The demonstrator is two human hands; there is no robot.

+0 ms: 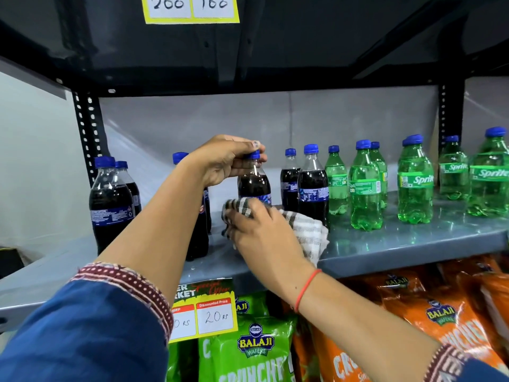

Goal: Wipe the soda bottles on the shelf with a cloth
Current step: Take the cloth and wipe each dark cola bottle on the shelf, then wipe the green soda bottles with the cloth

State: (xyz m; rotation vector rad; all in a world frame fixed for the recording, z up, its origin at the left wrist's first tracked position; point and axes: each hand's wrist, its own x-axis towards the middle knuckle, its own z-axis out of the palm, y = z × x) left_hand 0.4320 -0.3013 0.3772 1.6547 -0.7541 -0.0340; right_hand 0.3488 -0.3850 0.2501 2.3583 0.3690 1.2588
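A dark cola bottle point(254, 186) with a blue cap stands upright on the grey metal shelf point(399, 244). My left hand point(224, 161) grips it from above around the cap and neck. My right hand point(261, 232) presses a grey-and-white checked cloth point(308, 230) against the bottle's lower half, hiding its base. More cola bottles stand to the left point(110, 199) and right point(312, 186). Several green Sprite bottles point(414, 183) fill the shelf's right side.
A black shelf point(248, 64) hangs low overhead, carried by perforated black uprights point(86, 133). Below the bottle shelf lie green point(256, 351) and orange point(440, 312) wafer bags, with a yellow price tag point(203, 310) on the shelf's front edge.
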